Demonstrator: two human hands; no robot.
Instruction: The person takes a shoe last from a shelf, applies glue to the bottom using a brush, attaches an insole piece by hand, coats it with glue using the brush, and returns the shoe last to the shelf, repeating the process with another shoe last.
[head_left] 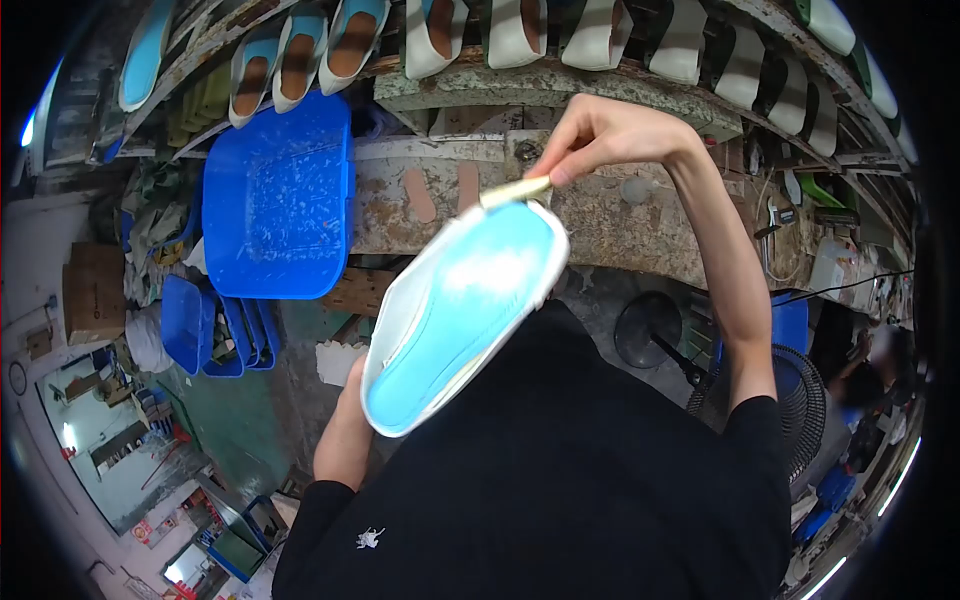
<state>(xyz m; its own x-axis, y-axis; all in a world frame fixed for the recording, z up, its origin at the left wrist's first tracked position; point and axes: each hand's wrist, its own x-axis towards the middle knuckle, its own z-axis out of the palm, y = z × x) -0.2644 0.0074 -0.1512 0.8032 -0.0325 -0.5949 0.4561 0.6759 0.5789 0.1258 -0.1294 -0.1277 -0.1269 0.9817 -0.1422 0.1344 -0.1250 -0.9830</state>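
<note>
White shoe with a glossy turquoise insole (465, 300) slants between the hands, above the near edge of the worn workbench (620, 225). The right hand (600, 145) pinches a slim pale-yellow piece (516, 191) against its upper end. The left hand (356, 374) is mostly hidden behind the lower end, so its grip cannot be told. A blue plastic tub (278, 200) sits beyond it, to the left.

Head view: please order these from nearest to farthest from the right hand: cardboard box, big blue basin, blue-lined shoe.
1. Blue-lined shoe, just below the right hand.
2. Big blue basin, left of the shoe.
3. Cardboard box, at the far left.
</note>
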